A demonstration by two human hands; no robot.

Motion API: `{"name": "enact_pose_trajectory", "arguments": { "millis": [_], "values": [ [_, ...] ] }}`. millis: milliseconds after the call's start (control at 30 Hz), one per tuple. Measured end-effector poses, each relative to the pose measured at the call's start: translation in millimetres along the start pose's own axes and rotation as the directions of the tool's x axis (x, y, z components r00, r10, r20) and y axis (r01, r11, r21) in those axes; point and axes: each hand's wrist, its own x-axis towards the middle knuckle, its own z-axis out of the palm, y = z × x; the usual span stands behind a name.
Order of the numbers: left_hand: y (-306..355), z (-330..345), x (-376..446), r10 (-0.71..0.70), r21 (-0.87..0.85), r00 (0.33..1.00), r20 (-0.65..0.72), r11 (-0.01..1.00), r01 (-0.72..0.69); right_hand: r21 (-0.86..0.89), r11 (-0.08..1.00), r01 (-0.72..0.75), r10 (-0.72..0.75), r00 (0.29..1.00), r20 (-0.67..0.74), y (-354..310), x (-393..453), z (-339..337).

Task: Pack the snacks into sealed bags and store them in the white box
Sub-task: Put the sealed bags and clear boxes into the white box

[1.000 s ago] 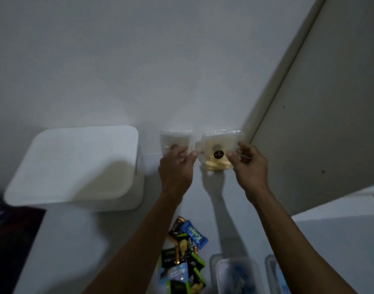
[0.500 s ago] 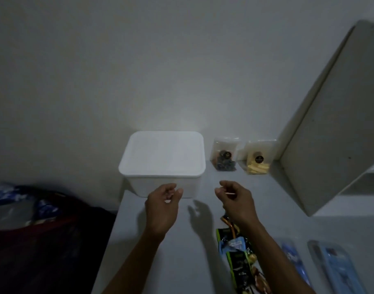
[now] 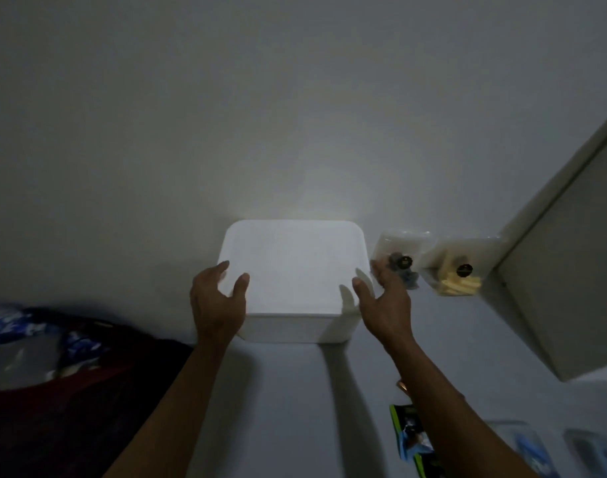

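At the far left edge, off the side of your table (image 3: 288,391), lies a dim heap of dark red cloth (image 3: 71,391) with a crumpled blue-and-white wrapper (image 3: 23,326) on top of it. Your left hand (image 3: 217,303) is at the near left corner of the white box (image 3: 293,270), thumb lying on the lid and fingers spread along the left edge; the fingers look fairly straight and cupped against the box rather than curled round it. The box stands at the back of the table against the wall, with its lid on. Your right hand (image 3: 383,303) mirrors the left at the near right corner, thumb up against the lid's edge and fingers open along the right side, so your two hands are well apart with the box between them. Just right of the box, leaning on the wall, stands a clear sealed bag with dark snacks (image 3: 397,260), partly hidden behind your right fingers. Beside it stands a second sealed bag with pale yellow pieces (image 3: 459,270). Right of that, a grey panel (image 3: 567,263) leans up out of view. Near the bottom, beside your right forearm, lie loose snack packets (image 3: 410,432) in green and blue, and further right some clear pouches (image 3: 533,450), too blurred to read.
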Motion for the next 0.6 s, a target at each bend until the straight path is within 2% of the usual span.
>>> {"name": "enact_pose_trajectory", "arguments": {
  "millis": [133,233,600],
  "values": [
    [-29.6,15.1,38.3,-0.074,0.192,0.986,0.151,0.980,0.045,-0.068,0.997,-0.024,0.026,0.999,0.036,11.9,26.5,24.2],
    [-38.7,17.9,44.4,-0.125,0.222,0.967,0.220,0.972,0.075,-0.069,0.997,-0.041,0.045,0.997,0.056,20.2,33.6,33.8],
    [-31.1,13.0,42.9,-0.091,0.179,0.986,0.142,0.982,0.065,0.015,0.998,-0.058,0.058,0.998,-0.011,13.0,31.4,34.2]
  ]
}}
